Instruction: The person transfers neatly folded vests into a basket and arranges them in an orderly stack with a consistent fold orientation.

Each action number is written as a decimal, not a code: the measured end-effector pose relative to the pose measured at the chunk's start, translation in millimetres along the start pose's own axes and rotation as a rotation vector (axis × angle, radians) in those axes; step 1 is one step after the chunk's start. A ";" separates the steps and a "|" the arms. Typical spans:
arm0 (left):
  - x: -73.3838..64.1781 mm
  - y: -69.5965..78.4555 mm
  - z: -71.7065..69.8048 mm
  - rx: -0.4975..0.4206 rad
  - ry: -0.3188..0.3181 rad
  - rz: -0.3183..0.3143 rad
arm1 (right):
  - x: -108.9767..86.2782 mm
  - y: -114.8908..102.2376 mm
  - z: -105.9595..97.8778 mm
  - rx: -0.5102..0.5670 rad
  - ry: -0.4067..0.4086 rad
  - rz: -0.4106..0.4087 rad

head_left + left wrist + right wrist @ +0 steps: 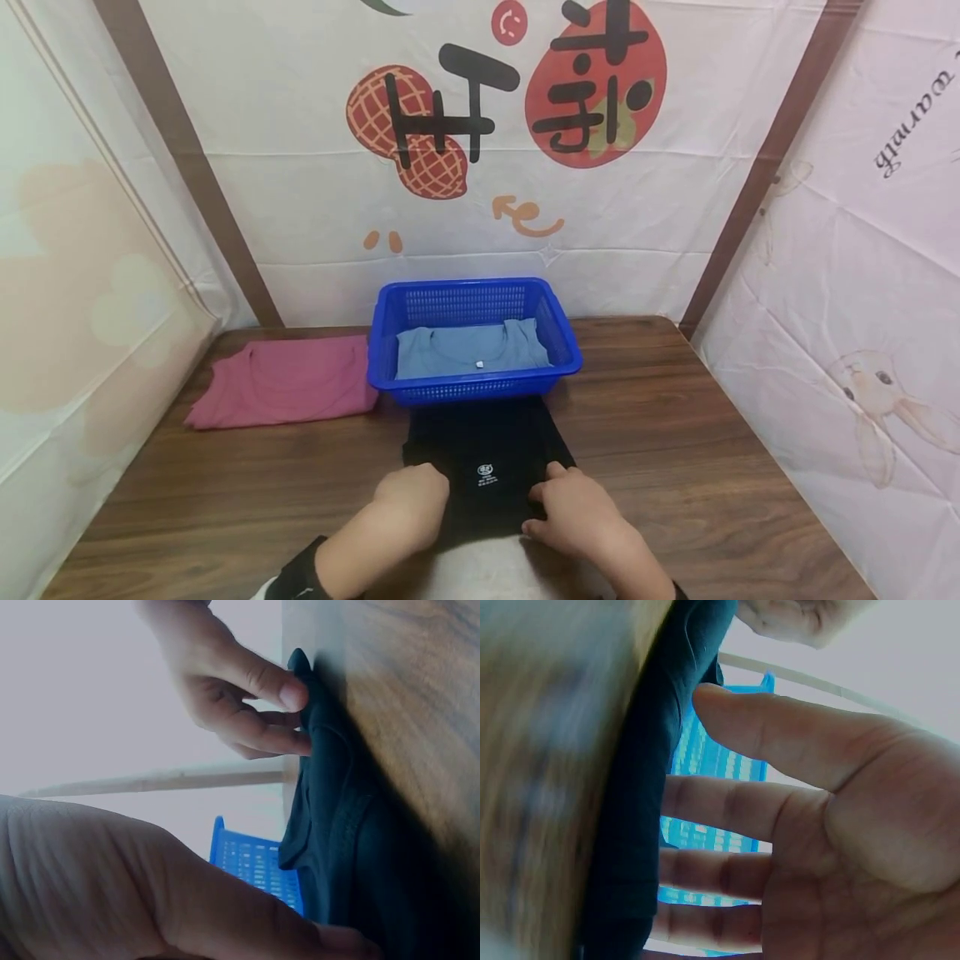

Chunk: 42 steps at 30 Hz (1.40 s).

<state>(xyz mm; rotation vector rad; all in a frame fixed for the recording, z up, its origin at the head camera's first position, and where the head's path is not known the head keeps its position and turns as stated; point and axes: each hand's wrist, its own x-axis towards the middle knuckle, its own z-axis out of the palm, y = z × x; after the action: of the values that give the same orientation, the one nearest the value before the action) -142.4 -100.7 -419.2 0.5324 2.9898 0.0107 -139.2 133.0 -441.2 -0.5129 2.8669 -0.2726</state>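
A folded black garment (480, 500) with a small white print lies at the front of the table, its far end against the blue basket. At its left edge, my left hand (411, 505) grips the cloth with curled fingers; most fingertips are hidden. The thumb (285, 930) lies along the fabric in the left wrist view. On the opposite edge, my right hand (577, 510) touches the cloth with fairly straight, spread fingers (720, 806). Its palm faces the garment's side in the right wrist view.
Behind the garment stands a blue plastic basket (480, 389) holding a folded grey-blue top (465, 350). Left of it, a folded pink top (300, 379) lies on the wooden table (697, 467). Printed cloth walls (300, 208) enclose the back and sides.
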 end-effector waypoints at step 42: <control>36.9 -48.4 10.2 -0.511 -0.277 -0.135 | 21.6 29.4 11.1 0.458 -0.021 0.325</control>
<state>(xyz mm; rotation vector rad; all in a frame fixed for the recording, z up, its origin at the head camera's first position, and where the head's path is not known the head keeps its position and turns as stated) -192.4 -133.5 -434.3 0.2456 2.5977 0.6155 -165.7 150.8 -462.1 0.0345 2.6797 -0.8255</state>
